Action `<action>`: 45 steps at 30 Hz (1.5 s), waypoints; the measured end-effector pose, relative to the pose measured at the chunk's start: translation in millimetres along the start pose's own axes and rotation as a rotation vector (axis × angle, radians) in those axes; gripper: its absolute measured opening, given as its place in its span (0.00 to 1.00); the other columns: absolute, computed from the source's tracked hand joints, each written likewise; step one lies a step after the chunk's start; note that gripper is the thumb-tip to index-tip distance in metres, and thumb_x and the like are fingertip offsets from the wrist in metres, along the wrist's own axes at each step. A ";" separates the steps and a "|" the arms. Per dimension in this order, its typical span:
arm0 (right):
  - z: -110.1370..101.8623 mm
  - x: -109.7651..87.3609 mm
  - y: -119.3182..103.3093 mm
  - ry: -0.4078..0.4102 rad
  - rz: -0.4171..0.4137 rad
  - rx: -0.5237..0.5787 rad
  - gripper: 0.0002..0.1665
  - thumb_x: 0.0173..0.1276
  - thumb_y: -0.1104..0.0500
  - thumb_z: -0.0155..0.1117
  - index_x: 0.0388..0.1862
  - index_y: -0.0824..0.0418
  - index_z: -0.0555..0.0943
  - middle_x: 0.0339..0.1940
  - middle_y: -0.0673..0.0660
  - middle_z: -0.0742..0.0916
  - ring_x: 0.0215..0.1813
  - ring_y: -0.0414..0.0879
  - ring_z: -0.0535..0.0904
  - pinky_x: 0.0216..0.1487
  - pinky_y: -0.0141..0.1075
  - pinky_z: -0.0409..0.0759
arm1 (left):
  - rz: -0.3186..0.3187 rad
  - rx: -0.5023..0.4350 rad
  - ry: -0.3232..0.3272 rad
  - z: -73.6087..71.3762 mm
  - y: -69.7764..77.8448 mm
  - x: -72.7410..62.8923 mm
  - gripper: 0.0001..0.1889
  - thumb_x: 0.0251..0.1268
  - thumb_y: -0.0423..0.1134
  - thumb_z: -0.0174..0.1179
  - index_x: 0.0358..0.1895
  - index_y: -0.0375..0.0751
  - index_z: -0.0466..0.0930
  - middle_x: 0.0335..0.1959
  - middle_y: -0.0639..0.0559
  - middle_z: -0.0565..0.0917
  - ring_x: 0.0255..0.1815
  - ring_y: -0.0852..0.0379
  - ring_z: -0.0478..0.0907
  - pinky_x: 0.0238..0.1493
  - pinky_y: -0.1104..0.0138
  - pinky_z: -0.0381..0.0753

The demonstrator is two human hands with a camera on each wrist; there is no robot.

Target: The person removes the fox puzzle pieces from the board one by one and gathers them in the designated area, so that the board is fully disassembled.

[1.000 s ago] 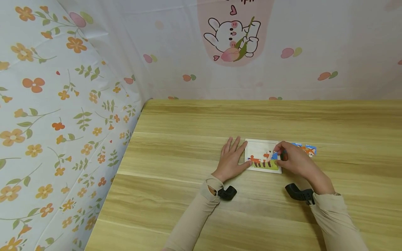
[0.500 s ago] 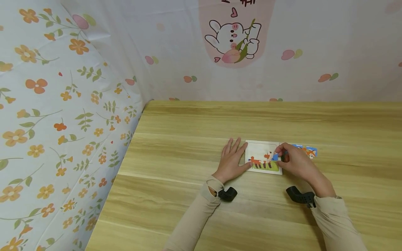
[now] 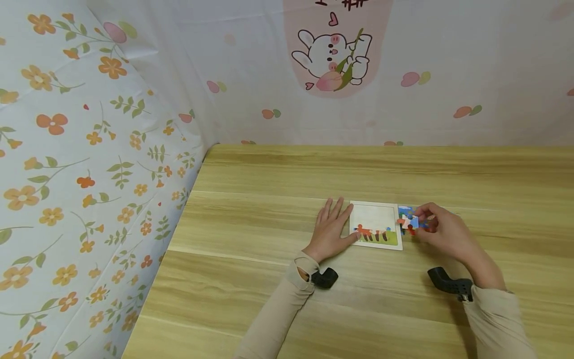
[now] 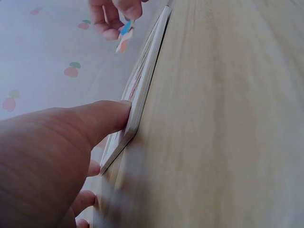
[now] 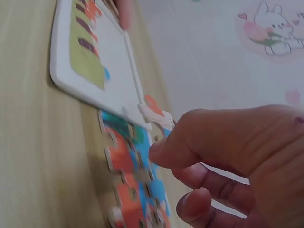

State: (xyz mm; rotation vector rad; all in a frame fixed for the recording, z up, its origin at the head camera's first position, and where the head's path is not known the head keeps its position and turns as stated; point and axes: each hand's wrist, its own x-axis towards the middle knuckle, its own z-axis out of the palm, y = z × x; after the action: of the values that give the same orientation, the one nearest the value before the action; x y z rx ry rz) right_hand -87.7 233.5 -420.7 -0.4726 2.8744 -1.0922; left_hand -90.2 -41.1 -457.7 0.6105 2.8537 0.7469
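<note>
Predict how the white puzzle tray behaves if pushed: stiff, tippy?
The white puzzle tray looks stiff: its edge runs straight in the left wrist view. Thin and lying flat, it should slide rather than roll or tip. The left hand touching it would probably add drag.

No words or numbers can be read. Dark writing (image 3: pixel 354 4) sits on the pink patch (image 3: pixel 309 15) above the bunny (image 3: pixel 324 51), but the top of the head view cuts it off, and in the right wrist view it is too small and blurry.
</note>
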 end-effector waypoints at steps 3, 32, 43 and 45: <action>-5.7 -3.4 3.9 0.008 0.019 -0.008 0.19 0.50 0.70 0.65 0.43 0.66 0.73 0.34 0.58 0.79 0.26 0.38 0.69 0.23 0.30 0.67 | -0.003 0.001 -0.001 0.2 -0.8 0.0 0.37 0.64 0.55 0.54 0.73 0.45 0.54 0.74 0.45 0.46 0.74 0.47 0.34 0.70 0.54 0.37; -34.3 -33.6 48.3 0.023 0.125 -0.074 0.18 0.55 0.65 0.67 0.43 0.67 0.73 0.36 0.61 0.80 0.28 0.31 0.68 0.25 0.28 0.67 | 0.013 -0.009 0.023 2.0 -2.5 0.4 0.37 0.64 0.55 0.54 0.73 0.45 0.54 0.74 0.45 0.47 0.74 0.46 0.35 0.69 0.54 0.38; -33.9 -40.8 56.7 -0.033 0.131 0.014 0.18 0.58 0.66 0.66 0.45 0.70 0.72 0.35 0.57 0.78 0.28 0.34 0.69 0.24 0.29 0.69 | 0.012 -0.012 0.021 2.5 -2.1 0.1 0.37 0.64 0.55 0.54 0.73 0.46 0.55 0.74 0.46 0.47 0.74 0.47 0.35 0.70 0.54 0.38; -33.8 -40.8 57.7 -0.042 0.126 0.033 0.18 0.58 0.66 0.65 0.45 0.70 0.72 0.34 0.55 0.77 0.28 0.35 0.69 0.24 0.29 0.69 | 0.011 -0.013 0.020 2.4 -2.1 0.1 0.37 0.64 0.55 0.54 0.73 0.46 0.54 0.74 0.46 0.47 0.74 0.48 0.34 0.70 0.54 0.38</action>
State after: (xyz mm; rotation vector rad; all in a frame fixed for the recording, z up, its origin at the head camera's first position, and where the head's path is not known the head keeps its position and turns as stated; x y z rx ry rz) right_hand -69.0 307.9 -436.1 -0.3041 2.8012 -1.0946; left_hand -90.5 -41.7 -460.8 0.6208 2.8631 0.7770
